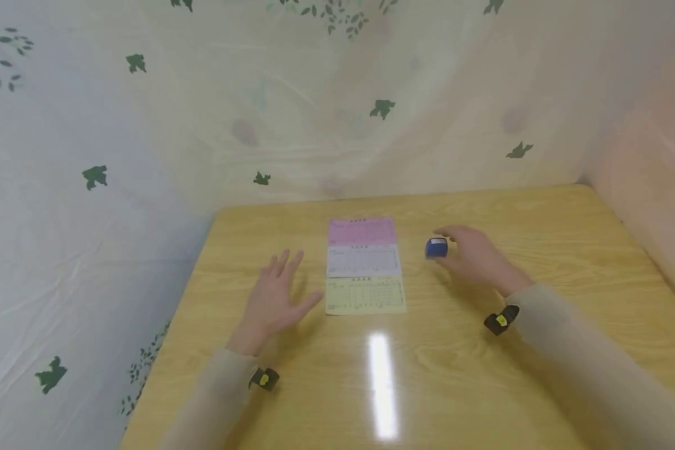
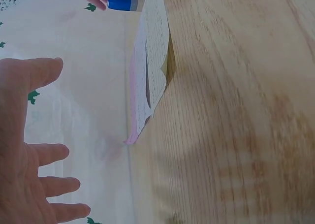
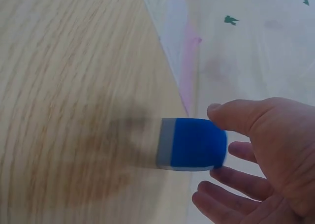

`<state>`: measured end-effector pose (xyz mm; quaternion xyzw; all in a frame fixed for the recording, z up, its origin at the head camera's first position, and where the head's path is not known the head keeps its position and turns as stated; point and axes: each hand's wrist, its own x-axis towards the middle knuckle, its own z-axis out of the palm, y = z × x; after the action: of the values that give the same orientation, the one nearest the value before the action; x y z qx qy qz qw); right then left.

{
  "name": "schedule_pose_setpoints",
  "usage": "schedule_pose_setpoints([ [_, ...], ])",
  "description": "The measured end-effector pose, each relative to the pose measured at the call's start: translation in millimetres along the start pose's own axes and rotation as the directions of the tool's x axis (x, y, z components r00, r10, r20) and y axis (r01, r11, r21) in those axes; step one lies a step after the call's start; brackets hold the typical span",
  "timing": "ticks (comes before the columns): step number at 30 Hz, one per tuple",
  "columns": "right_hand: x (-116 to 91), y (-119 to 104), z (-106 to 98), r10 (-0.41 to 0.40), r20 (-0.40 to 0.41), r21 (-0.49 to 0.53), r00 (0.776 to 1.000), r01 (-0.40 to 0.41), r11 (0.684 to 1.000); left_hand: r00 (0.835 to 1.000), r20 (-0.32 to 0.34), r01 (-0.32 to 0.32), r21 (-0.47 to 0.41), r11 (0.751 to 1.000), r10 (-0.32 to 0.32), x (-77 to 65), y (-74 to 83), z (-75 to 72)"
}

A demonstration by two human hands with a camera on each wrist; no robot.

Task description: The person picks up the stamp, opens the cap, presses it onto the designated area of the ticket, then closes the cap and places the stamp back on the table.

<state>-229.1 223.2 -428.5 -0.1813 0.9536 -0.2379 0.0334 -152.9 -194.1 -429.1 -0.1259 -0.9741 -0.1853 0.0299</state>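
Observation:
A blue block-shaped stamp (image 1: 436, 248) with a grey base and a pale label on top stands upright right of the papers. Around its upper end is my right hand (image 1: 475, 257), thumb and fingers curved and spread. In the right wrist view, the thumb tip is at one top corner of the stamp (image 3: 197, 144); the index finger passes partly behind it. My left hand (image 1: 272, 300) hovers left of the papers, fingers straight and apart, holding nothing. Between the hands lie three overlapping printed slips: pink (image 1: 362, 231), white (image 1: 363, 260) and yellow (image 1: 365, 295).
The wood-grain table (image 1: 444, 375) carries a bright light reflection in front of the slips. A pale curtain (image 1: 309, 150) with green leaf and bird prints hangs behind and along both sides. In the left wrist view, the slips' near edges (image 2: 165, 69) curl upward.

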Motion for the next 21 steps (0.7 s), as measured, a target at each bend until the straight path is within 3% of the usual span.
schedule_pose_setpoints([
  [6, 14, 3, 17, -0.018, -0.010, 0.028, 1.000, 0.018, 0.999, 1.000, -0.009, 0.000, -0.010, 1.000, 0.000, -3.6, 0.9, -1.3],
  [10, 13, 6, 20, 0.025, -0.042, 0.058, 0.999, -0.022, 0.998, 1.000, -0.004, -0.003, -0.010, 1.000, 0.003, -2.6, 5.3, -0.3],
  [16, 2, -10, 5, 0.090, -0.104, 0.222, 0.990, -0.065, 0.973, 0.999, -0.037, -0.018, -0.077, 0.997, 0.015, 1.4, 14.5, 4.0],
  [21, -12, -37, -12, 0.012, -0.120, 0.310, 0.993, 0.026, 0.950, 0.987, -0.143, -0.108, -0.193, 0.975, 0.081, 12.2, 30.5, 9.1],
])
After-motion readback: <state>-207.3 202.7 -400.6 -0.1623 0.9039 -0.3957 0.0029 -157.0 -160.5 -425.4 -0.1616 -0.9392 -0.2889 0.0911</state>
